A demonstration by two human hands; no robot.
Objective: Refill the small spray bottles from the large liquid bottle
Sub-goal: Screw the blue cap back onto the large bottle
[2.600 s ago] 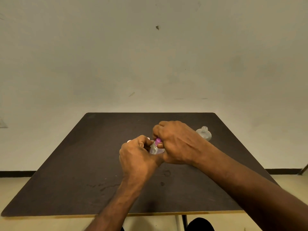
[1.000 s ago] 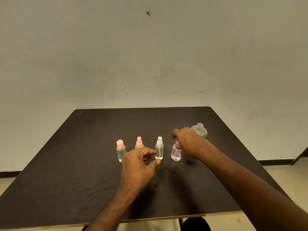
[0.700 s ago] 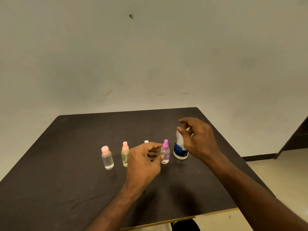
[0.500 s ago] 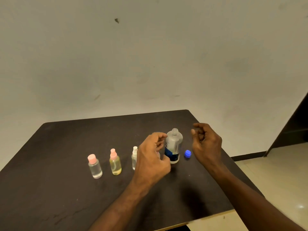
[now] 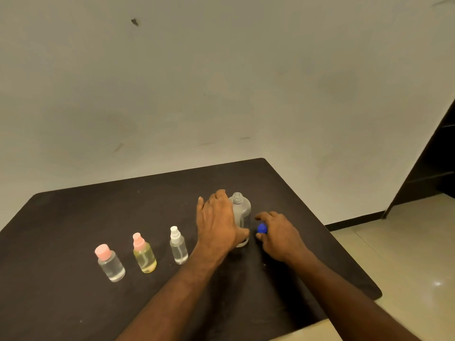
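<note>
Head view: left hand (image 5: 216,223) is against the near-left side of the large bottle (image 5: 240,212), thumb curled round its base and fingers extended up along its side. The bottle stands upright on the dark table (image 5: 73,217), neck uncapped. Right hand (image 5: 278,233) is just right of the bottle, fingers curled, pinching the blue cap (image 5: 262,228) at the fingertips; cap sits low, near the table top, contact with the table not resolvable. Three small bottles stand in a row left of the left hand's fingers: white-top spray bottle (image 5: 177,244) nearest, then yellow-liquid bottle with pink sprayer (image 5: 144,253), then clear bottle with pink cap (image 5: 109,263) farthest. A fourth small bottle, if behind the left hand, is hidden.
</note>
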